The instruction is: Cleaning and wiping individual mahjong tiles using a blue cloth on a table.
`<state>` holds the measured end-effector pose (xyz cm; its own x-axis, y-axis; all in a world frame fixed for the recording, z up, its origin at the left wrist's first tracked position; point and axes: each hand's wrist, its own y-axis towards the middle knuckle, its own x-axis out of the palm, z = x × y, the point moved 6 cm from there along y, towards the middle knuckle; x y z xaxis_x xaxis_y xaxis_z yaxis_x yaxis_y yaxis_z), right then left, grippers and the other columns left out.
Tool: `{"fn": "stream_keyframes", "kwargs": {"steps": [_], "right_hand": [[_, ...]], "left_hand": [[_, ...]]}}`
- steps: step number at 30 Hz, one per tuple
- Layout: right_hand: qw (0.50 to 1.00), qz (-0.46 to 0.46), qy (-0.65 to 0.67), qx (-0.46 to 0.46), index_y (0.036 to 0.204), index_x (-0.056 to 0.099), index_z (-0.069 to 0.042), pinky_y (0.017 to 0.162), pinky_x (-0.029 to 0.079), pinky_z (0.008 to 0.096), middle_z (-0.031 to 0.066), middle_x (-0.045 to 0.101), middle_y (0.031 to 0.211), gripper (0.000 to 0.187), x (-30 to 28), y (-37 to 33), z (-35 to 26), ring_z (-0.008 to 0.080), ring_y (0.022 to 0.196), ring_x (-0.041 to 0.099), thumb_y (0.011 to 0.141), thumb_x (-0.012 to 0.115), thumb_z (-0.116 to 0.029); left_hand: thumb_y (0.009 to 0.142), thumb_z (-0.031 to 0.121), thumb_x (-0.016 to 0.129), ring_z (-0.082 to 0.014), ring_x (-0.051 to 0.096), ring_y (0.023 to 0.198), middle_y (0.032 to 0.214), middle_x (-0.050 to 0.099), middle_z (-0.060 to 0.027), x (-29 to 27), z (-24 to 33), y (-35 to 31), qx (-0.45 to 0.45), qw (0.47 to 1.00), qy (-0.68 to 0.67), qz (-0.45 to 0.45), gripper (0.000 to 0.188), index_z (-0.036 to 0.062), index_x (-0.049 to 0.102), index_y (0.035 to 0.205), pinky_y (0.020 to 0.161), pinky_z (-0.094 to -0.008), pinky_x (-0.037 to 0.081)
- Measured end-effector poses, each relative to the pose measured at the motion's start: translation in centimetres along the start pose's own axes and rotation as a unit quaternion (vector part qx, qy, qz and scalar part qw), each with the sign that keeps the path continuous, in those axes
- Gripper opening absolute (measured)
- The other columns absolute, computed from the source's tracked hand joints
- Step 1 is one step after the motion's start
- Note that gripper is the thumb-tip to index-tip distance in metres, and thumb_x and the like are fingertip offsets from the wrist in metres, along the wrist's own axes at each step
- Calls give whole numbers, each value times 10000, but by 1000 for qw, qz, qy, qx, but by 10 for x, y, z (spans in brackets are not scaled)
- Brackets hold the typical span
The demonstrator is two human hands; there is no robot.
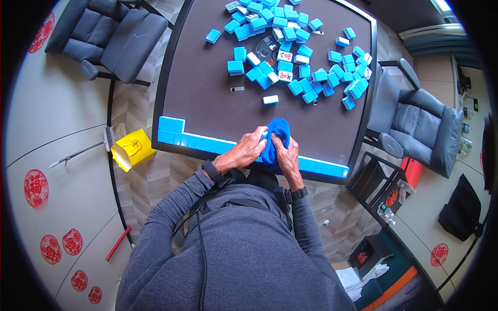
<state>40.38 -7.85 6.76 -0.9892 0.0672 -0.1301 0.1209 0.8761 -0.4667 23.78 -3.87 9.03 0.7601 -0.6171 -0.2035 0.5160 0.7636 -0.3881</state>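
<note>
Over the near edge of the mahjong table, both my hands are closed around a bunched blue cloth [278, 127]. My right hand [288, 158] grips the cloth, its thumb pressed along the near side. My left hand [248, 149] meets it from the left, fingertips pinching a mahjong tile [265, 136] against the cloth; only a small pale-blue and white part of that tile shows. A row of blue-backed tiles [202, 143] runs along the near edge beneath my hands, with a short second row at its left end. One tile [270, 99] lies alone just beyond the cloth.
Many loose blue-and-white tiles [311, 85] are scattered and piled across the far and right parts of the dark table top [202, 88]. Grey armchairs stand at the left [116, 39] and right [423, 122]. A yellow bag [132, 149] and a broom [83, 153] are at the left.
</note>
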Motion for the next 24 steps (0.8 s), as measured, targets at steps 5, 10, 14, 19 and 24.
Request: {"fn": "stream_keyframes", "kwargs": {"steps": [5,10,14,19,24], "right_hand": [[1000,-9,-20,-18,1212,707,6,869,574,385,120,753,1011,376,0,3,-12,189,933,688,1054,729,-334],[997,-13,-56,-45,1230,714,-17,870,577,402,155,765,1057,359,0,4,-22,237,949,721,1030,752,-312],[997,-28,-70,-35,1230,716,-24,877,580,409,160,770,1079,349,-4,4,-22,246,969,735,1019,760,-298],[995,-60,-82,-25,1279,722,-14,906,588,392,132,774,1098,395,-3,3,-24,207,989,724,1022,765,-311],[988,-80,-127,-40,1228,716,-17,890,582,434,177,752,1072,390,-1,0,-33,300,977,734,996,782,-323]], "left_hand": [[1042,92,514,-596,606,1253,1282,625,-453,8,-4,-7,59,997,29,-32,601,-80,319,1583,1064,-585,485],[1018,70,525,-534,641,1241,1324,649,-388,4,-14,-6,43,998,18,-32,679,-9,300,1654,1047,-528,511],[981,103,587,-490,666,1265,1338,638,-388,1,-13,-3,-26,996,-36,-79,704,-66,340,1619,1110,-504,507],[965,88,653,-330,686,1192,1304,674,-301,3,-25,-3,-15,984,-159,-75,699,-38,393,1602,1014,-426,555],[926,110,686,-429,704,1176,1244,683,-340,-6,-22,0,-33,993,-47,-99,656,-87,446,1505,988,-503,556]]}}
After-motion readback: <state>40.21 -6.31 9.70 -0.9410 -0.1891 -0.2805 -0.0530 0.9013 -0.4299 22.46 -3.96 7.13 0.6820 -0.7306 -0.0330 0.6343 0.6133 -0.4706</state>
